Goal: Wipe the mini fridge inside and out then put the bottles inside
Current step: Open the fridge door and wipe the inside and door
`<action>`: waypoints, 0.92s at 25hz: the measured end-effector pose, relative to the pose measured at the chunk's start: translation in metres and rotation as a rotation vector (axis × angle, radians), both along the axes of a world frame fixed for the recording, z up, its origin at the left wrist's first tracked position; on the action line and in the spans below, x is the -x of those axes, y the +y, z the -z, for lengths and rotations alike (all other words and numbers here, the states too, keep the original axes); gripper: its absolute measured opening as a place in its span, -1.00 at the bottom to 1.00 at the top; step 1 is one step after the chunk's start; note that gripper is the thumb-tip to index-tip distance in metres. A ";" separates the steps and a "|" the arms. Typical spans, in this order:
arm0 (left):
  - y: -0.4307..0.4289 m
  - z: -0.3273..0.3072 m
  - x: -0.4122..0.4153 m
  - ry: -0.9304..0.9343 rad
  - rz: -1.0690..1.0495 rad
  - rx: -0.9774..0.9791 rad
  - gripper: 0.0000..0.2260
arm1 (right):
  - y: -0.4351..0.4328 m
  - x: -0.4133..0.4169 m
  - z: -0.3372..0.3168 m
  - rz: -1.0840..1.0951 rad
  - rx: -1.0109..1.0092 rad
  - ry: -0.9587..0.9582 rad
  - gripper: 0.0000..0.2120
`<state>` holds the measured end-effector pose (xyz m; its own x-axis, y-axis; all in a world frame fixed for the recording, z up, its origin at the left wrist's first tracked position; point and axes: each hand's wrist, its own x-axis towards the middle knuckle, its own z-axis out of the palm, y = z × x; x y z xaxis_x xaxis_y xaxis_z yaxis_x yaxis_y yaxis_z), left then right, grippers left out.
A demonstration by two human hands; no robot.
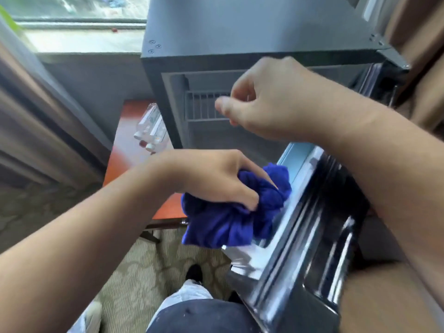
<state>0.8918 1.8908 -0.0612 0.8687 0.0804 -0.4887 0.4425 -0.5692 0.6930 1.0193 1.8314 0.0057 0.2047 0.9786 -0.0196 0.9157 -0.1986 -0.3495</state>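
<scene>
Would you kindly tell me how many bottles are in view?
3 bottles, clustered on the red-brown table left of the mini fridge: a white-capped one farthest left, a red-capped one in the middle, a white-capped one nearest the fridge. The blur may hide more.

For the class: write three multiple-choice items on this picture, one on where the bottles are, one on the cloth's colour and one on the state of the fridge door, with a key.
1. Where are the bottles relative to the mini fridge?
A. on top of it
B. on the red-brown table to its left
C. on its wire shelf

2. What colour is the cloth that the left hand grips?
A. yellow
B. white
C. blue

3. How is the fridge door?
A. open
B. closed
C. taken off

Key: 1 B, they are on the table beside the fridge; 2 C, the bunched cloth is deep blue; 3 A, the interior shows and the door stands swung out on the right.
</scene>
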 end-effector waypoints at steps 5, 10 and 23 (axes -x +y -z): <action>0.016 0.008 0.014 -0.056 0.233 0.153 -0.62 | 0.002 -0.001 0.022 -0.014 0.237 -0.027 -0.56; 0.080 0.076 0.053 -0.141 -0.398 0.616 -0.66 | 0.006 -0.002 0.011 -0.042 0.538 -0.097 -0.64; 0.035 0.217 -0.094 -0.173 -0.086 -0.147 -0.55 | 0.051 -0.062 0.046 0.176 0.852 -0.046 -0.77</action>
